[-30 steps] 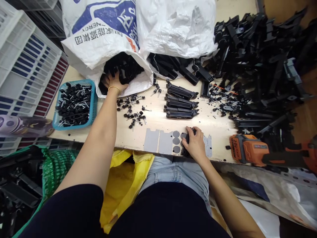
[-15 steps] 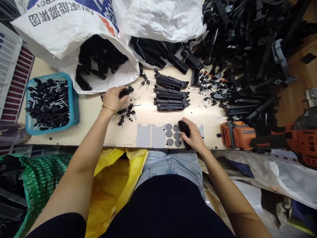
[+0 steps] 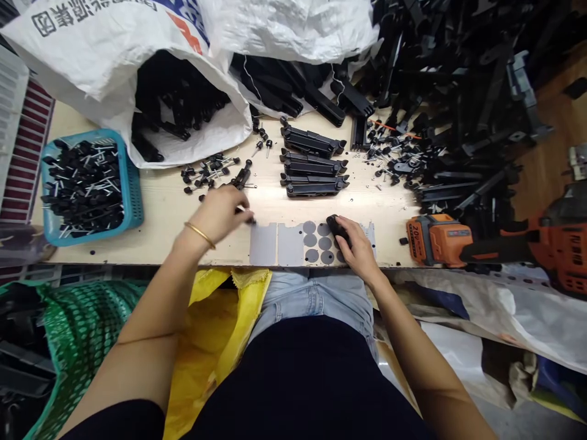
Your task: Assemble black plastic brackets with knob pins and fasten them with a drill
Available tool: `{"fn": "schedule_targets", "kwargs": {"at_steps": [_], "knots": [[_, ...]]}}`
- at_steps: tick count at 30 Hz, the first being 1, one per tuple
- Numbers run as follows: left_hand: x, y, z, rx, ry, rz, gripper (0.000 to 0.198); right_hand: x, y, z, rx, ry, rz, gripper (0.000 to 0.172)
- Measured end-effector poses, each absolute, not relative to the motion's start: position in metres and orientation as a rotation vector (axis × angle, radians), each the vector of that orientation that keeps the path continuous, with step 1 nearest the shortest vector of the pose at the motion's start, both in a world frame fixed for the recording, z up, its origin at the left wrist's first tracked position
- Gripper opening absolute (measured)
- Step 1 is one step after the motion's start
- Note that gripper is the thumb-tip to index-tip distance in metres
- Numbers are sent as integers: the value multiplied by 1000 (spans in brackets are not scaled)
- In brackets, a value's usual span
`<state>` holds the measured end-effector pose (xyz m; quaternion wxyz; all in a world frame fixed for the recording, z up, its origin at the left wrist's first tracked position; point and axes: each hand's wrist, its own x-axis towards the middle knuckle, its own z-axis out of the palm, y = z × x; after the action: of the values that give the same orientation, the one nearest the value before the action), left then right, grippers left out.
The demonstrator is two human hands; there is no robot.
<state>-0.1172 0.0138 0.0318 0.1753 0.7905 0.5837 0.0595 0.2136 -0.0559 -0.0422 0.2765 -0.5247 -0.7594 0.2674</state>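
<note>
My left hand (image 3: pixel 221 215), with a gold bangle at the wrist, is closed above the table left of the grey sheets; a small dark piece (image 3: pixel 251 220) shows at its fingertips, too blurred to name. Behind it lies a black jointed plastic part (image 3: pixel 240 176), near a scatter of black-headed knob screws (image 3: pixel 206 171). My right hand (image 3: pixel 358 245) is wrapped round a black plastic part (image 3: pixel 337 226) and rests over grey sheets with dark discs (image 3: pixel 312 240). Several black folded bracket-like assemblies (image 3: pixel 316 185) lie in a stack farther back.
A blue basket (image 3: pixel 132 198) of knob screws stands at the left. White sacks (image 3: pixel 105 67) of black parts lie along the back. A pile of black parts (image 3: pixel 458 110) fills the back right. An orange cordless power tool (image 3: pixel 440 239) lies at the right front edge.
My left hand has let go of the black jointed part and moved right and nearer the front edge. My right hand stays on its black part, which has shifted slightly.
</note>
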Motion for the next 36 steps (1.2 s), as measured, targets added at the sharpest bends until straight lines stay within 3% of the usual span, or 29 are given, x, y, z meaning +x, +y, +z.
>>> {"fn": "schedule_targets", "kwargs": {"at_steps": [4,9,11,14,20,25,36], "knots": [[-47,-20,10,2161,1699,-60,6,208,-59,-48,-1382,-2101,634,40],[6,-22,-43,1934,1737,452,25,209,-56,-51,-1463,-2164,584,48],[3,-23,-53,1858,1614,618,23,209,-53,-50,-1495,-2181,569,51],[-14,-35,-55,1899,1468,650,19,206,-49,-48,-1555,-2155,571,45],[-23,-61,-53,2040,1533,533,34,198,-46,-45,-1653,-2117,591,40],[-10,-50,-53,2166,1423,548,17,196,-43,-42,-1694,-2095,626,36],[6,-50,-54,2140,1558,581,7,184,-42,-44,-1692,-2122,590,43]]}}
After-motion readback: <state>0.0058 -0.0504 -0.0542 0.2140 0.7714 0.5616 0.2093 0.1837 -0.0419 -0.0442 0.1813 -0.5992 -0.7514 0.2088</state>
